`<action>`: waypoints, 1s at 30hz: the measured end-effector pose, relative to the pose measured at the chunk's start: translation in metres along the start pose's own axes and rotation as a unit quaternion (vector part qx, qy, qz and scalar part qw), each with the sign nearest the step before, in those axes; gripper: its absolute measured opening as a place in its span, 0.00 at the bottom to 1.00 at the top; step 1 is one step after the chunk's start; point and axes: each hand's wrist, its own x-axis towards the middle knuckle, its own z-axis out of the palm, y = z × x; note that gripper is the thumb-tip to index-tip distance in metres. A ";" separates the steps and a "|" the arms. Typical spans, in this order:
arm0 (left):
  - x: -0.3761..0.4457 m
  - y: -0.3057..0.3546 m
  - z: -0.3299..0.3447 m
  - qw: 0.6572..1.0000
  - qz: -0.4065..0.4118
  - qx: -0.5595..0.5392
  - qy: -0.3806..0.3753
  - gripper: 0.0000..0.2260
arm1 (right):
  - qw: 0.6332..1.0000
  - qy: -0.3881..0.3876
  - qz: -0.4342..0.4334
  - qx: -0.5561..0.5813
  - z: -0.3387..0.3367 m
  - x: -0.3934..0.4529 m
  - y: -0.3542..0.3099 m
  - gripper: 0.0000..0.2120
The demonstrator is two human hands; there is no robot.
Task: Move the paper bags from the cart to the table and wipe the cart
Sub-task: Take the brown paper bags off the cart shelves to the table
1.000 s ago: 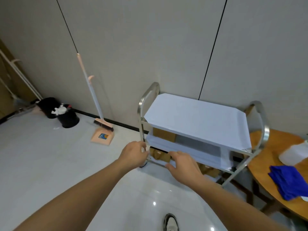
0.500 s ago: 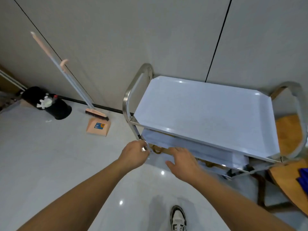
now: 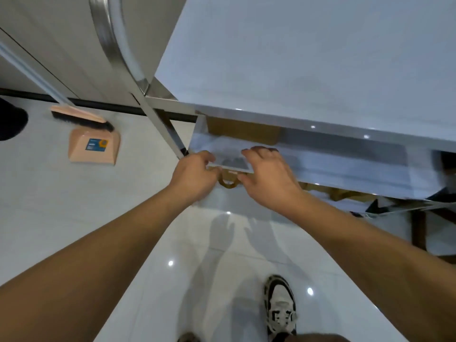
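The steel cart fills the upper right, its bare top shelf (image 3: pixel 308 50) close to the camera. Both hands are at the front lip of the middle shelf (image 3: pixel 345 164). My left hand (image 3: pixel 195 174) is curled at the shelf's left corner, its fingers pinching the looped handle of a brown paper bag (image 3: pixel 228 183) that pokes out from under that shelf. My right hand (image 3: pixel 266 174) lays its fingers over the shelf lip, thumb beside the same handle. Another paper bag (image 3: pixel 243 132) stands at the back of the middle shelf. More brown paper (image 3: pixel 333 193) shows under the shelf at the right.
A pink dustpan (image 3: pixel 93 146) and broom head (image 3: pixel 81 118) lie on the white tiled floor at the left, by the wall. A black bin (image 3: pixel 9 122) sits at the far left edge. My shoe (image 3: pixel 281 309) is below. A dark table leg (image 3: pixel 419 230) stands at the right.
I have bent in much closer to the cart. The right hand has moved up onto the middle shelf's lip, and the left hand has shifted from the cart post to the bag handle.
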 end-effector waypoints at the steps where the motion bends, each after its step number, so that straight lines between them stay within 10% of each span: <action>1: 0.013 -0.010 0.009 1.000 0.010 -0.006 0.017 0.15 | 1.000 0.020 0.004 -0.008 0.014 0.011 0.002 0.27; 12: 0.131 -0.052 0.091 0.946 0.075 -0.262 0.177 0.09 | 0.960 0.267 -0.004 -0.081 0.115 0.070 0.023 0.26; 23: 0.123 -0.054 0.064 0.940 0.115 -0.315 0.062 0.34 | 0.922 0.325 0.143 -0.152 0.053 0.103 -0.008 0.36; 27: 0.113 -0.055 0.049 0.881 0.085 -0.465 0.011 0.39 | 0.902 0.363 0.066 -0.223 0.065 0.084 -0.007 0.14; 30: 0.110 -0.053 0.042 0.773 0.063 -0.629 -0.056 0.30 | 0.897 0.402 0.017 -0.180 0.081 0.064 -0.004 0.08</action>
